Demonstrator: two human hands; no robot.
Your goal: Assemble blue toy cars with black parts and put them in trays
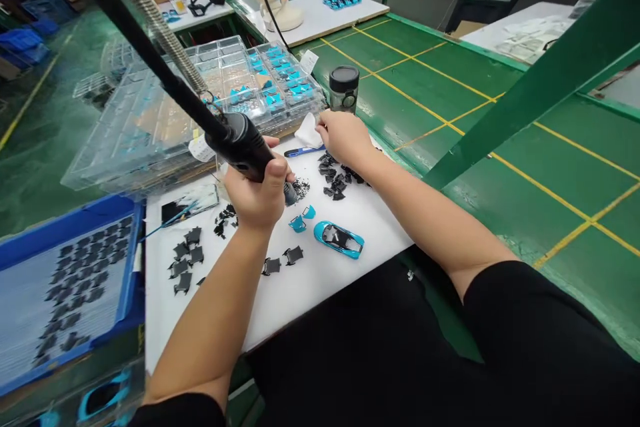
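The left hand (257, 197) grips a black power screwdriver (245, 147), its tip hidden behind the fist, just beyond the blue toy car body (339, 239) on the white surface (300, 293). The right hand (345, 137), farther beyond the car, rests palm-down over small black parts (336, 181); its fingers are hidden, so its grasp is unclear.

We see bright, even overhead light. The white board (320, 280) nearly washes out, with soft, short shadows under the arms. Glare streaks the clear trays (165, 113). Edges bow outward, and the near black cable (145, 40) blurs.
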